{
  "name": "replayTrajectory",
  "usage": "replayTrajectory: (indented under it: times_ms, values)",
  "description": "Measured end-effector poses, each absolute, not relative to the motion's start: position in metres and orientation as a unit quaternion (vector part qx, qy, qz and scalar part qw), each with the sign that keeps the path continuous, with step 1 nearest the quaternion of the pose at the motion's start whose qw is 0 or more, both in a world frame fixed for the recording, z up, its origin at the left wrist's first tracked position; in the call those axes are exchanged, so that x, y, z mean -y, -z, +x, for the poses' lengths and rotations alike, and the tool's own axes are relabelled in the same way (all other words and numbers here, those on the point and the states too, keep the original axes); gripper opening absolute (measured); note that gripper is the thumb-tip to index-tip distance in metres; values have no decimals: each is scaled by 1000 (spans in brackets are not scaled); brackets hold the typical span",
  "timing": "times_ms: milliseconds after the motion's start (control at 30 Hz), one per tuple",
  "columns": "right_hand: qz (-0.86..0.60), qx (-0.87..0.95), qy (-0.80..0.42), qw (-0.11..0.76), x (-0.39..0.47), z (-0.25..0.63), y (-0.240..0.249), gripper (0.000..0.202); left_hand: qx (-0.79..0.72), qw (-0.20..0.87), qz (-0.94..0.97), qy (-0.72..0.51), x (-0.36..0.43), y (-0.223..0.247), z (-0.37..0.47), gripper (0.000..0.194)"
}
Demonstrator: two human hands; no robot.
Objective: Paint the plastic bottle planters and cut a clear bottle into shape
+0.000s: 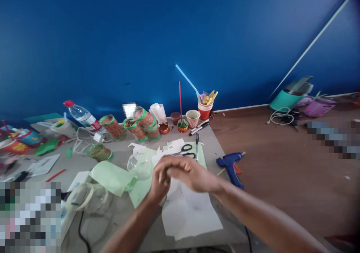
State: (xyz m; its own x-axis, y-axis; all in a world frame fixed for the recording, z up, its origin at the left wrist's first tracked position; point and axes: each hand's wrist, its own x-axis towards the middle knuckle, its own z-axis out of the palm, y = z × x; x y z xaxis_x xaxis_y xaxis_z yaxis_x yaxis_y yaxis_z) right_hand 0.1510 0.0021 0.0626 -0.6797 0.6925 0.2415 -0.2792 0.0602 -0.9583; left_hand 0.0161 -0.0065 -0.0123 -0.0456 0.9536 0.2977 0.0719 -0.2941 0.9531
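Note:
My left hand and my right hand meet above the grey work surface, fingers curled in against each other. Both are closed; whatever lies between them, if anything, is hidden. Beneath them spreads a white sheet of paper with a ragged lower edge. Just beyond the fingers lie scissors with black handles and a black pen. A clear plastic cup rests on its side left of my hands, beside pale green paper.
On the right lies a blue glue gun. Along the wall stand brown-and-green cylinders, a water bottle, paper cups and a red cup of plastic cutlery. Tape rolls lie left; a teal container stands far right.

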Motion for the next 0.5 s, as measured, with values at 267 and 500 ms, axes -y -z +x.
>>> replayTrajectory:
  times_ms: [267, 500]
  values:
    - [-282, 490, -633, 529, -45, 159, -39, 26, -480, 278, 699, -452, 40, -40, -16, 14]
    - [-310, 503, -651, 477, -49, 152, -31, 31, -578, -120, 765, -259, 40, -24, -82, 29]
